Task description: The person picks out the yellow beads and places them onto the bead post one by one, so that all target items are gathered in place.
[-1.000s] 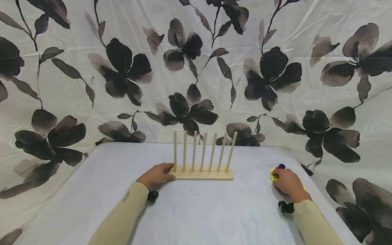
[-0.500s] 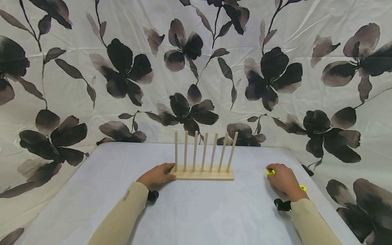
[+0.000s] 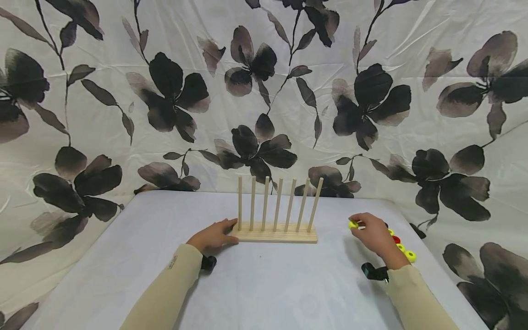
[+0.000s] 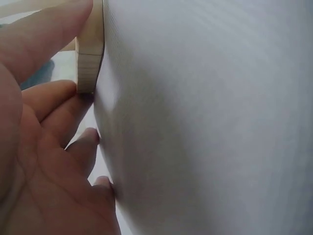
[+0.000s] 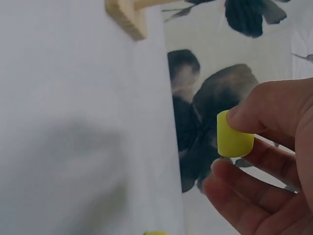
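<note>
The left hand (image 3: 212,236) holds the left end of a pale wooden rack with seven upright pegs (image 3: 275,235), thumb and fingers spread about it. To its right, above the white-covered table (image 3: 264,288), a short yellow cylindrical bead (image 3: 352,224) is pinched by the right hand (image 3: 371,233), which partly blocks several yellow beads (image 3: 400,248) and a red bead (image 3: 396,239) lying beyond.

Creased pale backdrop (image 3: 305,27), dark flowers (image 3: 365,103) printed; white-covered table (image 3: 272,288) before it.
</note>
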The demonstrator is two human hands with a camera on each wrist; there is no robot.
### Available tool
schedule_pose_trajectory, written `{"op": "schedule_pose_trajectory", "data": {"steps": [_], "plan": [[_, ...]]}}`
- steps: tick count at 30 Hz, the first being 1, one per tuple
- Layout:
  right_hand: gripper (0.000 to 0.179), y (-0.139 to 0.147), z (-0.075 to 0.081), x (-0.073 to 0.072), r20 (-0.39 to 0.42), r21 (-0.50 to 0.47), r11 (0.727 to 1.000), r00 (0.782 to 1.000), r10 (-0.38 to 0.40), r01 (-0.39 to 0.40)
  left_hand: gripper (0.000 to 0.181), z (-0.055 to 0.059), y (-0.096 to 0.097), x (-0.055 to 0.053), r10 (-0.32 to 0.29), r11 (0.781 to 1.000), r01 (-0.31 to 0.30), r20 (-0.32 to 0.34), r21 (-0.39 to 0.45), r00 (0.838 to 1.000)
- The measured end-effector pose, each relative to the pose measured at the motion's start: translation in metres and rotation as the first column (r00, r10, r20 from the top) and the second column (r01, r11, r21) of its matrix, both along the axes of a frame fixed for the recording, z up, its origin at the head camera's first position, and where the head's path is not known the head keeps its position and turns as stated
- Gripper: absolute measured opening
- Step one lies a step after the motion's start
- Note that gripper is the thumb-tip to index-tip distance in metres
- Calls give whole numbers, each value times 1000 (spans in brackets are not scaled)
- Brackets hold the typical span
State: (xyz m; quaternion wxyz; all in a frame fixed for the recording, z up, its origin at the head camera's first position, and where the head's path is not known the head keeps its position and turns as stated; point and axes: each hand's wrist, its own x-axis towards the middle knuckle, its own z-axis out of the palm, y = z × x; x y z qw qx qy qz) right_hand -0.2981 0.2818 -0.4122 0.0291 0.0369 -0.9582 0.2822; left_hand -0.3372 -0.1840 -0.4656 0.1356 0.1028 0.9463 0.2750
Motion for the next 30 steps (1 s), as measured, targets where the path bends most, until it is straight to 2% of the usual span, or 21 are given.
{"op": "schedule_pose_trajectory", "data": {"steps": [6,12,20,30], "plan": [[36,-8,7,-2,-29,-66,998,1000,10,-12,80,-1,0,-2,2,1000,-2,4,3,1000],[33,-18,17,-1,-60,-74,997,998,30,-34,80,-4,-1,-4,4,1000,-4,0,9,1000],[33,-30,31,2,-59,-119,992,998,33,-40,79,-5,0,-3,7,1000,-7,1,19,1000],[31,-42,50,4,-141,-132,986,987,83,-102,79,-1,1,-1,8,1000,-8,4,16,1000]]}}
